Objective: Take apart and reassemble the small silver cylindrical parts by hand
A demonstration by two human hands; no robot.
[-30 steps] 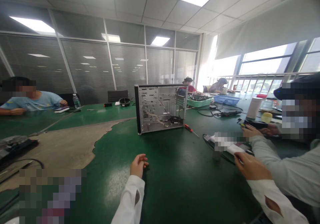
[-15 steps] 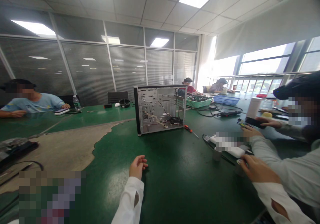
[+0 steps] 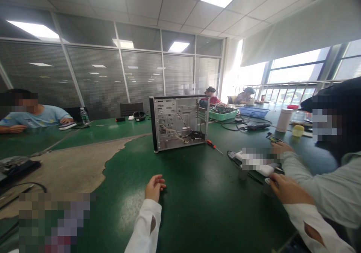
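Observation:
My left hand [image 3: 154,188] rests on the green table, fingers loosely bent and slightly apart, with nothing in it. My right hand [image 3: 291,188] is closed at the rim of a small grey cup [image 3: 269,189], mostly hidden under the fingers. A similar small grey cup [image 3: 242,172] stands to its left, by a white device [image 3: 261,165] with a cable, partly blurred out. Beyond my hands, an open computer case [image 3: 180,123] stands upright, its loose cables and a dark fan showing inside. Beside its lower right corner lies an orange-and-black screwdriver [image 3: 214,147].
A co-worker's hand [image 3: 282,147] at right holds a small part, near a white cylinder [image 3: 284,120] and a yellow jar [image 3: 298,131]. Green [image 3: 224,116] and blue baskets [image 3: 254,112] stand behind the case. Another person [image 3: 39,115] sits far left. Bare board [image 3: 76,162] shows at left.
The co-worker on the right has drawn one hand back from the white cylinder and leaned the head down. My hands have hardly moved; the view shifts slightly.

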